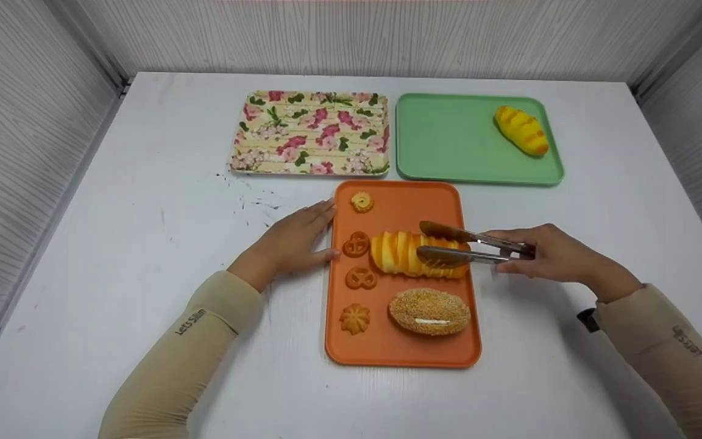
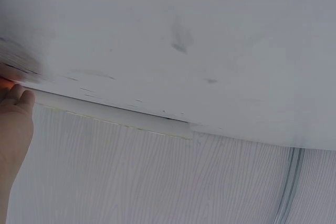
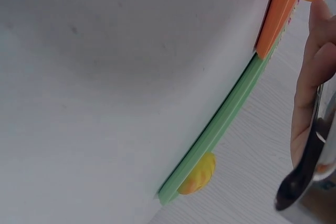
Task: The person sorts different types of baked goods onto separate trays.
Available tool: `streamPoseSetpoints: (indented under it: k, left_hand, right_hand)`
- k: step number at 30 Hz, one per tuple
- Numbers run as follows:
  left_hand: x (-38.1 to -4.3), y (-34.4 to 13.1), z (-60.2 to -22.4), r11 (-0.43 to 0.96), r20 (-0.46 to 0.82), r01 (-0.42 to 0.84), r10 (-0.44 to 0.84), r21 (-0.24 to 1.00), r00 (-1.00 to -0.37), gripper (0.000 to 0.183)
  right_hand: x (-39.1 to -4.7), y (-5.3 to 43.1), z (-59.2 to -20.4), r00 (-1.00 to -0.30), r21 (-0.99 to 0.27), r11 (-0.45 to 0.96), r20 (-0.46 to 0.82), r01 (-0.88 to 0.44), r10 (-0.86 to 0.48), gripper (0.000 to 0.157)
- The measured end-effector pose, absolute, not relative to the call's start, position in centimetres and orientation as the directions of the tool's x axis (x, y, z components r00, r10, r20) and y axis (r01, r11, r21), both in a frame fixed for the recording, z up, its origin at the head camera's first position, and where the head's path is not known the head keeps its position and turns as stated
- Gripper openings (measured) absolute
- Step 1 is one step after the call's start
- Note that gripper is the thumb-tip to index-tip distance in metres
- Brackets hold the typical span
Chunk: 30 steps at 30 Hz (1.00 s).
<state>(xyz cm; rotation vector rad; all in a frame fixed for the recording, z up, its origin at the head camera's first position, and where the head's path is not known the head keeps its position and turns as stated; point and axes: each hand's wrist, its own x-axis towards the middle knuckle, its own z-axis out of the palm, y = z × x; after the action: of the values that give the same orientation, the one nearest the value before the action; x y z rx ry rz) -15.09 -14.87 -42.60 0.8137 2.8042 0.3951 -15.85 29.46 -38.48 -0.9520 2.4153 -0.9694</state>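
Observation:
My right hand (image 1: 555, 256) grips a pair of metal tongs (image 1: 485, 247) with brownish tips. Those tips overlap the right half of a large ridged bread roll (image 1: 397, 253) lying crosswise on the orange tray (image 1: 403, 356). At the tray's left edge rests my left hand (image 1: 290, 241), its fingers fairly straight and the thumb at the rim. Below the ridged roll lies a seeded oval bread (image 1: 429, 311). Down the tray's left side run a round swirl cookie (image 1: 362, 202), two pretzels (image 1: 356, 244) and a flower-shaped cookie (image 1: 355, 319). In the right wrist view the tongs (image 3: 302, 182) show close up.
A green tray (image 1: 448, 140) at the back right bears a yellow bread roll (image 1: 521, 131) near its right end. Left of it, almost touching, is a floral tray (image 1: 311, 131). All stand on a white table (image 1: 144, 256) with pale panelled walls (image 1: 387, 36) behind.

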Motion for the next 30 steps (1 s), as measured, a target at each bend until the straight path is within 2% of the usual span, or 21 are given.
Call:
streamPoseSetpoints:
  k: [6,11,20,30]
  left_hand:
    - [-15.1,-14.9,-42.8,0.813,-0.103,0.495,0.545,0.307,-0.832,0.084]
    - [-15.1,-14.8,-42.8,0.815,-0.106,0.495,0.544,0.301,-0.832,0.084]
    - [-15.0,-14.9,-42.6,0.826,-0.129,0.472,0.528,0.307,-0.839,0.084]
    - [-15.0,-14.8,-42.6,0.824,-0.116,0.477,0.530,0.305,-0.840,0.083]
  right_hand:
    - [-16.2,29.6,-38.5,-0.700,-0.696,0.510,-0.016,-0.505,-0.714,0.051]
    - [-16.4,29.5,-37.9,-0.724,-0.701,0.506,0.021,-0.502,-0.690,0.049]
    - [-17.5,30.2,-36.8,-0.817,-0.679,0.588,0.030,-0.439,-0.575,0.049]
    - [-19.9,32.1,-37.3,-0.900,-0.674,0.645,0.070,-0.361,-0.430,0.051]
